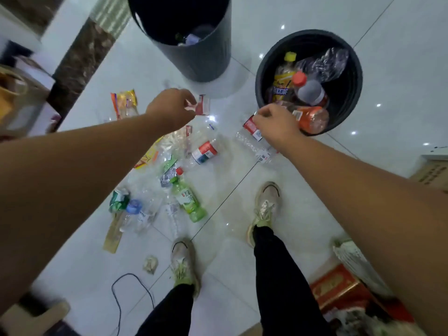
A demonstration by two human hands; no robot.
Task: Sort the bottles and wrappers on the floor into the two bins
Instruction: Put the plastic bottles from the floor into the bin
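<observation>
My left hand point(173, 107) pinches a small red and white wrapper point(202, 105) in the air, just in front of the left dark bin point(208, 61), which holds a few scraps. My right hand point(275, 123) grips a clear crushed bottle with a red label point(252, 137) by its top, beside the right dark bin point(261, 76). That bin holds several bottles, among them an orange one point(312, 117). On the floor lie a green bottle point(189, 202), a clear bottle with a red and blue label point(204, 151), more clear bottles and several wrappers point(123, 103).
My two feet in pale sneakers point(266, 207) stand on white tiles just behind the litter. A black cable point(121, 287) loops on the floor at the bottom left. Cardboard boxes point(431, 170) sit at the right edge, a red box point(337, 287) at lower right, and furniture at the left.
</observation>
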